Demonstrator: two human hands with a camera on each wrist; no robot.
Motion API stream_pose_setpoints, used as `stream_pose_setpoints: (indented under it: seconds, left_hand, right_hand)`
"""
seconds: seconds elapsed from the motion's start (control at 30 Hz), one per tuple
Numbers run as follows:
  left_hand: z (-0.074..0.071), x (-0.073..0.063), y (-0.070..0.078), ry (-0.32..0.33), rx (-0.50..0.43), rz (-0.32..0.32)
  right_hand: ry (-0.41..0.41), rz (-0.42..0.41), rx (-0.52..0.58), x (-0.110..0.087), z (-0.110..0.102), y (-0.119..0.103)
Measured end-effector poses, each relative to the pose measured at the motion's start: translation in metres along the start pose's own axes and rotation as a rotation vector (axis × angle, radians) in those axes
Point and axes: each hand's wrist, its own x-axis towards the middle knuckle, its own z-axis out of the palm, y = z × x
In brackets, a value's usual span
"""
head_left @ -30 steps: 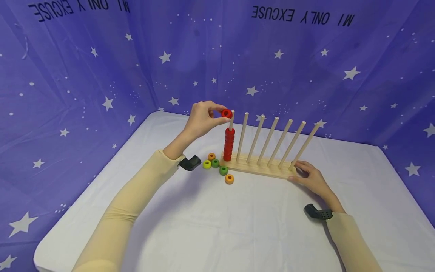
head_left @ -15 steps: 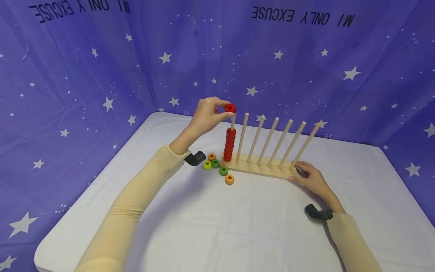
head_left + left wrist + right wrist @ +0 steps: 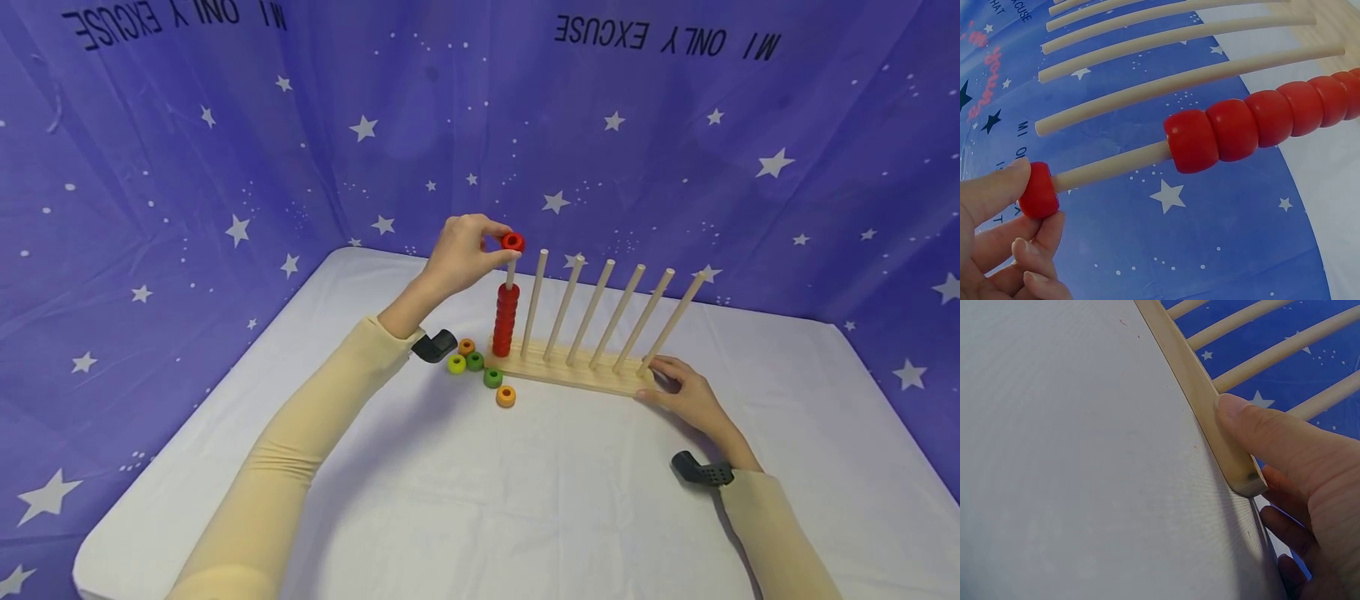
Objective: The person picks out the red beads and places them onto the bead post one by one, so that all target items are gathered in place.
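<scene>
My left hand [image 3: 462,256] pinches a red bead [image 3: 1040,190] between thumb and fingertips at the top of the leftmost peg [image 3: 1116,165]. In the left wrist view the bead meets the peg's tip; whether it is threaded on cannot be told. Lower on that same peg sits a stack of several red beads [image 3: 506,321], with bare wood between. The peg rises from a wooden base [image 3: 570,373] that carries a row of several bare pegs [image 3: 597,310]. At the base's right end, my right hand [image 3: 686,396] grips the wood, thumb on the front edge [image 3: 1210,419] and fingers behind.
Loose beads lie by the base's left end: an orange bead [image 3: 467,346], a yellow-green bead [image 3: 457,363], two green beads [image 3: 492,377] and a nearer orange bead [image 3: 506,396]. A white cloth [image 3: 480,500] covers the table. Behind hangs a purple star-patterned curtain [image 3: 450,108].
My left hand has moved slightly right with the red bead, from beside the leftmost peg to over its tip. The right hand and the base have stayed put.
</scene>
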Motion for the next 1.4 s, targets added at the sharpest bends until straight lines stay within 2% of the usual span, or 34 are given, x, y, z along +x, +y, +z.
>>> stream_pose_setpoints:
  seconds: [0.2, 0.43, 0.63, 0.87, 1.4]
  left_hand:
    - [0.005, -0.002, -0.005, 0.023, -0.017, -0.006]
    - [0.015, -0.008, -0.013, 0.001, -0.024, 0.003]
    - [0.017, -0.011, -0.016, 0.008, -0.026, -0.005]
    - [0.021, -0.014, -0.021, -0.007, -0.037, -0.035]
    - [0.031, -0.022, -0.032, -0.030, -0.039, -0.055]
  right_hand:
    - [-0.005, 0.006, -0.004, -0.001, 0.000, 0.002]
    - [-0.017, 0.022, 0.000, -0.002, 0.001, 0.002]
    - [-0.014, 0.023, -0.004, -0.002, -0.001, 0.001]
    - [-0.014, 0.026, -0.006, -0.003, -0.001, 0.000]
    - [-0.004, 0.020, -0.012, -0.002, 0.001, 0.001]
